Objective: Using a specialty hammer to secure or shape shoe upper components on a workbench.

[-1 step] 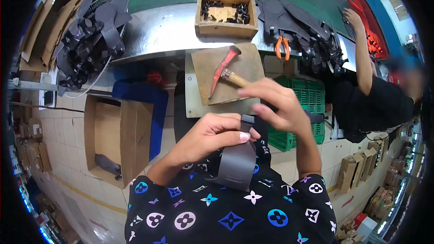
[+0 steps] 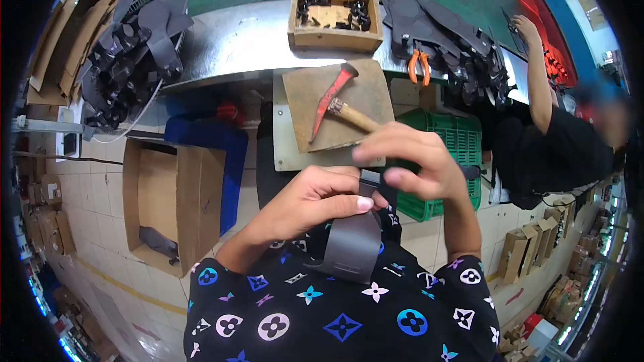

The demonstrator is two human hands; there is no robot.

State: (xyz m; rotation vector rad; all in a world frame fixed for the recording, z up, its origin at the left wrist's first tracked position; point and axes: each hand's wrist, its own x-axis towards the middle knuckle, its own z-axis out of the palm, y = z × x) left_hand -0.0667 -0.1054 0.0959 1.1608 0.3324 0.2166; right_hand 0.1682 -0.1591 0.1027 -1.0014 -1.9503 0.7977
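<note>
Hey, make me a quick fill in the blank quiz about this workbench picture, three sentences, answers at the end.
1. Both hands, left hand and right hand, hold a flat dark grey ____ piece.
2. The hammer with the red head lies on a brown ____.
3. The orange-handled pliers lie to the ____ of the wooden box.

Answers: leather; board; right

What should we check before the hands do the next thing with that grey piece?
1. Both hands on the grey piece: ok; left hand and right hand pinch its top end.
2. Hammer close by: ok, lying on the brown board.
3. Hammer free: ok, no hand touches it.
4. Wooden box with small dark parts within reach: cannot tell.
5. Neighbouring person's hand clear of the board: ok.
</note>
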